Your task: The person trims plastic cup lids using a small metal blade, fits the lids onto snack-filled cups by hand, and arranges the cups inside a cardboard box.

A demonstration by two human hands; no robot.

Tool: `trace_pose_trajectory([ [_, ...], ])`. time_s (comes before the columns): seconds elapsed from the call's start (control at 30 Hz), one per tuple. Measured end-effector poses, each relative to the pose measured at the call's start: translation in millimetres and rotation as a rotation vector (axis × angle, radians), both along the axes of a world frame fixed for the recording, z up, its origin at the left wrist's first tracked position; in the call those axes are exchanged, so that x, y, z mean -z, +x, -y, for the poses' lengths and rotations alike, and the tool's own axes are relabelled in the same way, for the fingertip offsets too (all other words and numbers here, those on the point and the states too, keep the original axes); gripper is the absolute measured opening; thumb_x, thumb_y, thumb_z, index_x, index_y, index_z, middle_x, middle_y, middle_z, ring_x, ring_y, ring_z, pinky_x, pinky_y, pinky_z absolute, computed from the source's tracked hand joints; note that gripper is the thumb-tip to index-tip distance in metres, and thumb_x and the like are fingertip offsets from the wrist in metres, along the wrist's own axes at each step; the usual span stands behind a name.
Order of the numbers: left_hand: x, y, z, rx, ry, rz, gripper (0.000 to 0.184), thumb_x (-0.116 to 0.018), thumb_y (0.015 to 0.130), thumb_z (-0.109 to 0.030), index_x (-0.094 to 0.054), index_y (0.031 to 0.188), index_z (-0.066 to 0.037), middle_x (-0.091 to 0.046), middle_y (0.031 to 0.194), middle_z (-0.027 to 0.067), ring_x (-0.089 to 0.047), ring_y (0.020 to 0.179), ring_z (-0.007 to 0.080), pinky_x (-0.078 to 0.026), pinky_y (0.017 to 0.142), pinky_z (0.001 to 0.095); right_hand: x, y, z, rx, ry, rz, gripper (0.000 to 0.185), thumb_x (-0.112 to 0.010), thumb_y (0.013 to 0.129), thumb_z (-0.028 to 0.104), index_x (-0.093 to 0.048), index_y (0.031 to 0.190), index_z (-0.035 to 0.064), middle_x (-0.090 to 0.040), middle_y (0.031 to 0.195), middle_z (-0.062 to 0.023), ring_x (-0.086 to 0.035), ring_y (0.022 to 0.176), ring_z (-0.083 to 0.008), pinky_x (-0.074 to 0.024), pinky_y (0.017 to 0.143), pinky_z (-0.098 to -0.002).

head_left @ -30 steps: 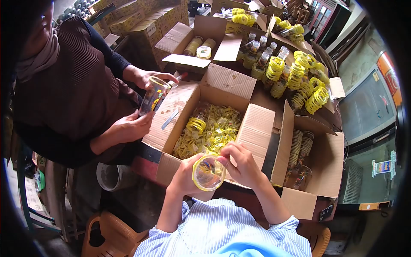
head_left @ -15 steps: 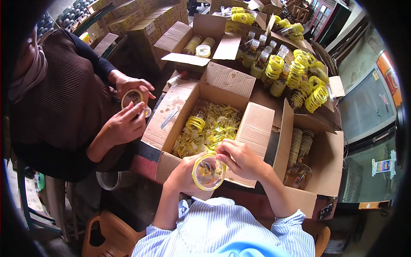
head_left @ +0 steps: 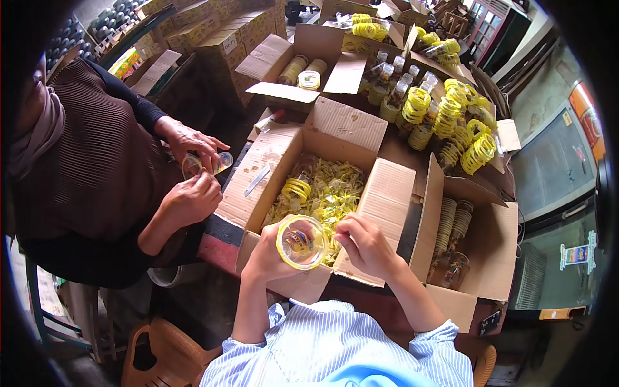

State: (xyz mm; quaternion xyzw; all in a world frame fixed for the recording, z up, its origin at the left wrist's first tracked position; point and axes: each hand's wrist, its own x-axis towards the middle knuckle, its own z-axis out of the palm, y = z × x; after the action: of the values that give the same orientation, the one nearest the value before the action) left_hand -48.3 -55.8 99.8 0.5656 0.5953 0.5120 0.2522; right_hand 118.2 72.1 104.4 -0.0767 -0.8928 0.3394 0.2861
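Note:
A clear plastic cup (head_left: pixel 302 242) with a yellow rim and a printed pattern is gripped in my left hand (head_left: pixel 263 255), its round opening facing up toward me. My right hand (head_left: pixel 367 242) is just right of the cup, apart from it, with thumb and forefinger pinched together; whatever is between them is too small to make out. Beneath both hands stands an open cardboard box (head_left: pixel 258 174) filled with yellow plastic scraps (head_left: pixel 338 184). Several yellow rings (head_left: pixel 296 189) around a clear cup lie among the scraps.
A co-worker's hands (head_left: pixel 193 187) hold another clear cup at the left. A cutter blade (head_left: pixel 256 180) lies on the box's left flap. To the right, a carton (head_left: pixel 490 251) holds stacked cups. Cups with yellow rings (head_left: pixel 448 116) crowd the table's far side.
My left hand has shifted slightly left and up with the cup. My right hand has drawn away from the cup's rim. The co-worker's cup has turned and tilted.

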Motion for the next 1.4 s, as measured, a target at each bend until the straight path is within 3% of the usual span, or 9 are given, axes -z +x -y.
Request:
trace_pose_trajectory([
  [0.13, -7.4, 3.0, -1.7, -0.016, 0.028, -0.064, 0.043, -0.08, 0.056, -0.013, -0.059, 0.091, -0.003, -0.061, 0.084, 0.0061, -0.061, 0.076, 0.0146, -0.049, 0.07, 0.0263, -9.8, 1.1, -4.6, 0.06, -0.084, -0.104, 0.013, -0.055, 0.085, 0.013, -0.054, 0.095, 0.0046, -0.057, 0.086, -0.0093, -0.055, 0.081, -0.0247, -0.0399, 0.074, -0.0344],
  [0.23, -9.7, 3.3, -1.3, 0.016, 0.021, -0.067, 0.043, -0.081, 0.055, -0.014, -0.059, 0.09, -0.004, -0.061, 0.083, 0.0065, -0.061, 0.075, 0.0162, -0.049, 0.069, 0.0275, -24.1, -1.2, -5.5, 0.026, -0.084, -0.017, 0.018, -0.057, 0.084, 0.012, -0.054, 0.1, 0.0055, -0.057, 0.089, -0.0092, -0.056, 0.084, -0.024, -0.0401, 0.076, -0.0347],
  [0.4, -8.0, 4.3, -4.4, 0.063, 0.046, -0.095, 0.041, -0.08, 0.056, -0.014, -0.059, 0.089, -0.004, -0.06, 0.082, 0.0073, -0.061, 0.073, 0.0183, -0.05, 0.068, 0.0284, -17.8, -4.8, -8.7, -0.058, 0.025, 0.019, 0.006, -0.061, 0.079, 0.009, -0.058, 0.084, 0.0057, -0.059, 0.078, -0.006, -0.058, 0.069, -0.0207, -0.0409, 0.065, -0.0323],
  [0.63, -1.7, 1.3, -4.0, 0.204, -0.007, 0.13, 0.039, -0.078, 0.056, -0.012, -0.059, 0.088, -0.003, -0.062, 0.083, 0.007, -0.06, 0.074, 0.0155, -0.049, 0.069, 0.0272, -16.8, 2.0, -3.6, -0.115, 0.129, 0.057, 0.009, -0.058, 0.079, 0.006, -0.056, 0.088, 0.0045, -0.055, 0.077, -0.0071, -0.056, 0.07, -0.0224, -0.0433, 0.068, -0.0331],
  [1.0, 9.6, 0.8, -11.4, -0.015, 0.06, 0.062, 0.039, -0.079, 0.056, -0.011, -0.058, 0.088, -0.003, -0.06, 0.082, 0.0048, -0.059, 0.074, 0.0124, -0.049, 0.068, 0.0258, -9.9, 6.3, 3.1, 0.03, 0.479, 0.0, 0.019, -0.061, 0.07, 0.005, -0.057, 0.089, 0.007, -0.056, 0.08, -0.0036, -0.057, 0.074, -0.0168, -0.0446, 0.069, -0.0304],
  [1.1, 23.6, -22.1, -9.2, -0.225, 0.02, 0.018, 0.042, -0.08, 0.056, -0.01, -0.057, 0.091, -0.003, -0.059, 0.083, 0.0048, -0.059, 0.074, 0.0127, -0.049, 0.068, 0.0251, -4.0, 13.4, 16.9, -0.06, 0.451, -0.044, 0.021, -0.061, 0.069, 0.005, -0.058, 0.09, 0.0071, -0.057, 0.083, -0.0041, -0.058, 0.076, -0.0171, -0.0441, 0.071, -0.0301],
  [1.23, 14.3, -20.2, -4.2, -0.194, 0.08, 0.025, 0.044, -0.08, 0.056, -0.009, -0.057, 0.092, -0.003, -0.059, 0.087, 0.006, -0.06, 0.079, 0.0134, -0.049, 0.071, 0.0253, -5.3, 14.8, 7.8, 0.106, 0.211, 0.0, 0.016, -0.059, 0.077, 0.005, -0.058, 0.092, 0.0068, -0.06, 0.089, -0.0068, -0.059, 0.078, -0.0203, -0.0439, 0.072, -0.0332],
  [1.37, 12.8, -12.7, -5.0, -0.159, 0.186, 0.02, 0.046, -0.081, 0.054, -0.008, -0.058, 0.093, -0.003, -0.06, 0.089, 0.0057, -0.06, 0.082, 0.0134, -0.05, 0.073, 0.0255, 2.3, 4.2, 7.5, 0.184, 0.075, 0.052, 0.027, -0.058, 0.079, 0.003, -0.057, 0.106, 0.0077, -0.059, 0.091, -0.0108, -0.059, 0.081, -0.0262, -0.0456, 0.073, -0.0357],
  [1.4, 19.2, -8.2, -1.4, -0.137, 0.142, 0.256, 0.051, -0.081, 0.054, -0.007, -0.056, 0.098, -0.005, -0.059, 0.093, 0.0054, -0.059, 0.086, 0.0134, -0.049, 0.077, 0.0261, 2.2, 1.6, 9.1, 0.168, -0.112, 0.067, 0.033, -0.06, 0.078, 0.004, -0.056, 0.11, 0.0084, -0.058, 0.094, -0.0128, -0.059, 0.085, -0.0295, -0.0467, 0.075, -0.0378],
])
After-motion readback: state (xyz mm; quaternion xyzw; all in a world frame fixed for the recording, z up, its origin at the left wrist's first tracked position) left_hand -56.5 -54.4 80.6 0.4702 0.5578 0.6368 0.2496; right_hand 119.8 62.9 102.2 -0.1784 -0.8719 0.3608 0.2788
